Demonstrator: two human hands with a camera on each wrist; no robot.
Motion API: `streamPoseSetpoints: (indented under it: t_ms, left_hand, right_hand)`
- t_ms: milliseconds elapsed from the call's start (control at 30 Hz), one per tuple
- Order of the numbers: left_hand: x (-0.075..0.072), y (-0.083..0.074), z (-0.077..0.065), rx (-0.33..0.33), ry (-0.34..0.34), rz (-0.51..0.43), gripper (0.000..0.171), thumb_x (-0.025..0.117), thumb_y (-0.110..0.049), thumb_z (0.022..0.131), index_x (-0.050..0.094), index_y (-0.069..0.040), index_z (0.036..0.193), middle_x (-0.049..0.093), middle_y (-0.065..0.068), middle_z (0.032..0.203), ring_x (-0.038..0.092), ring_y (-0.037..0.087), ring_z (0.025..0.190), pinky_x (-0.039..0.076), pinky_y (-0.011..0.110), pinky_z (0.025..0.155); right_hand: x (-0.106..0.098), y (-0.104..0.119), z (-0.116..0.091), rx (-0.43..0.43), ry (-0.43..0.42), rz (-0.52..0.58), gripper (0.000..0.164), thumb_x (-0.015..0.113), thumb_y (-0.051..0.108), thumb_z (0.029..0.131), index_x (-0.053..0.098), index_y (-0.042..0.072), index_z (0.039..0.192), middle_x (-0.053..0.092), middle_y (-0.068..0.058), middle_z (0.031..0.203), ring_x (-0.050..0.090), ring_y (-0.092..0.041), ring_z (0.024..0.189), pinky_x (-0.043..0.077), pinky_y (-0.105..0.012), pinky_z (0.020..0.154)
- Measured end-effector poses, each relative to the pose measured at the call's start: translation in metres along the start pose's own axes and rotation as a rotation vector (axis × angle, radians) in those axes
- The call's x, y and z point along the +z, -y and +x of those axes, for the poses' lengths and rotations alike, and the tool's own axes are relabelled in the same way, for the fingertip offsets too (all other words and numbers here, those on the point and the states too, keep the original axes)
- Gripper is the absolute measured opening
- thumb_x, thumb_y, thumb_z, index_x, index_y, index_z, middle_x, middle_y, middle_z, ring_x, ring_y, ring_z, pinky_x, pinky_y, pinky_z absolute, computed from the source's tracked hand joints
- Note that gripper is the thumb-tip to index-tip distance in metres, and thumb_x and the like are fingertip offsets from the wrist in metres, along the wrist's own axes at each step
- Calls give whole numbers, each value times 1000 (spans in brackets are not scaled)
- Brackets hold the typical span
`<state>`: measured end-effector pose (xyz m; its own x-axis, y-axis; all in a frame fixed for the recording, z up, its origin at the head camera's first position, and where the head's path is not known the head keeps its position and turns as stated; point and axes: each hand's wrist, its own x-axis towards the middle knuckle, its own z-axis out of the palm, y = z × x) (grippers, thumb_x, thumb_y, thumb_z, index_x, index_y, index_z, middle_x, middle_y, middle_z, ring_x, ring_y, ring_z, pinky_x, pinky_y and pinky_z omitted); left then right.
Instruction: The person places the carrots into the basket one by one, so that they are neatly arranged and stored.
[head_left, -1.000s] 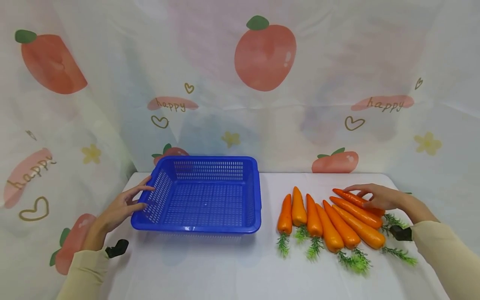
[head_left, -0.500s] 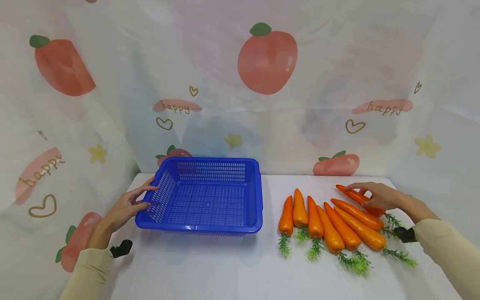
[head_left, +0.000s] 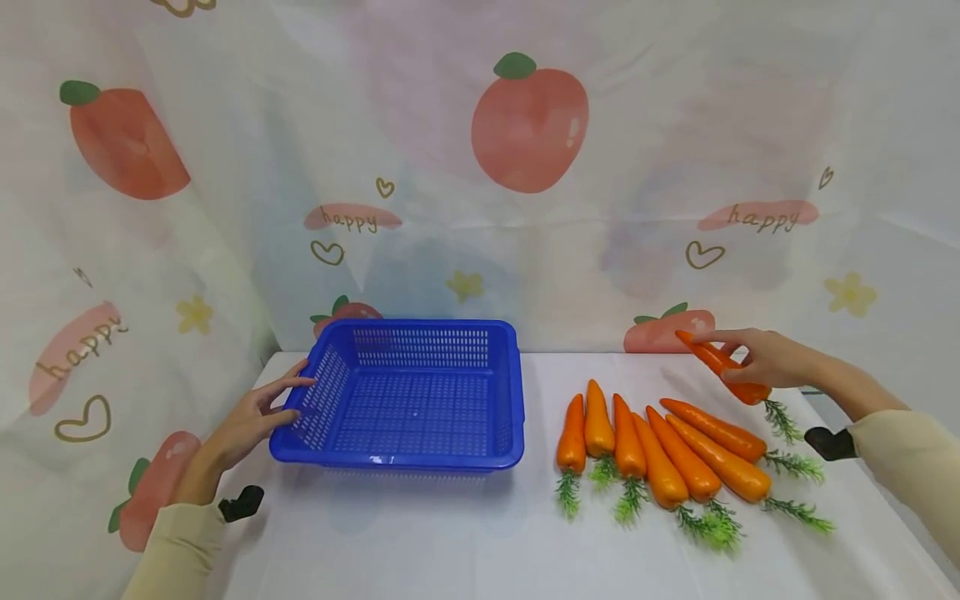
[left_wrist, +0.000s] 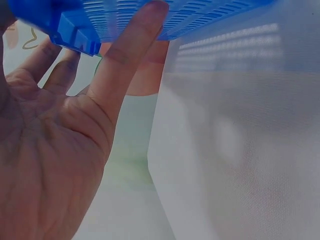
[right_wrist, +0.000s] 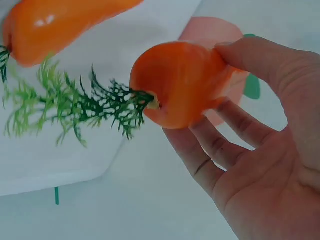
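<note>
My right hand [head_left: 772,360] pinches an orange carrot [head_left: 716,364] with a green leafy top, between thumb and fingers. The carrot is lifted off the table, its tip pointing up and left in the head view. In the right wrist view its blunt end [right_wrist: 170,95] faces the camera, leaves hanging to the left. My left hand [head_left: 251,425] rests with fairly straight, spread fingers against the left side of a blue plastic basket [head_left: 408,459]. The left wrist view shows a digit [left_wrist: 122,60] against the basket's perforated wall [left_wrist: 200,17]. Nothing lies in the basket.
Several more carrots [head_left: 678,462] lie fanned out on the white table [head_left: 480,542], leafy ends towards the front. A patterned cloth [head_left: 525,275] hangs behind the table and at its left. The basket stands on the left half.
My right hand has raised the rearmost carrot from beside the others, up off the table. The left hand stays at the basket. The head view has shifted slightly.
</note>
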<state>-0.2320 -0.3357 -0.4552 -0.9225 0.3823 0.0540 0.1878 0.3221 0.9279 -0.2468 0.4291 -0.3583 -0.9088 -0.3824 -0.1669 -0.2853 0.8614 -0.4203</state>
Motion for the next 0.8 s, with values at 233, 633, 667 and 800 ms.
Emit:
streamPoseSetpoints:
  t_ms: [233, 633, 667, 800]
  left_hand:
    - [0, -1, -1, -11, 1, -4, 52, 59, -7, 101, 45, -2, 151, 7, 9, 173, 26, 61, 144, 59, 43, 91]
    - [-2, -1, -2, -15, 3, -8, 52, 59, -8, 101, 45, -3, 151, 6, 9, 173, 30, 61, 142, 60, 42, 91]
    - [-2, -1, -2, -14, 5, -12, 53, 59, -8, 101, 45, -3, 151, 6, 9, 173, 30, 61, 142, 60, 42, 91]
    - [-1, -1, -1, -16, 10, -24, 53, 59, -9, 101, 45, -3, 152, 5, 8, 173, 30, 61, 142, 60, 43, 90]
  right_hand:
    - [-20, 18, -2, -9, -54, 103, 66, 73, 10, 95, 42, 4, 153, 58, -32, 128, 71, -34, 95, 62, -36, 67]
    - [-33, 43, 6, -11, -80, 131, 68, 73, 18, 97, 41, 7, 155, 57, -33, 132, 70, -36, 101, 62, -39, 70]
    - [-33, 45, 8, -12, -75, 133, 68, 73, 19, 97, 41, 8, 156, 57, -33, 132, 69, -35, 101, 62, -39, 69]
    - [-34, 57, 17, -26, -58, 133, 67, 73, 16, 96, 42, 6, 155, 60, -31, 129, 68, -30, 97, 62, -37, 69]
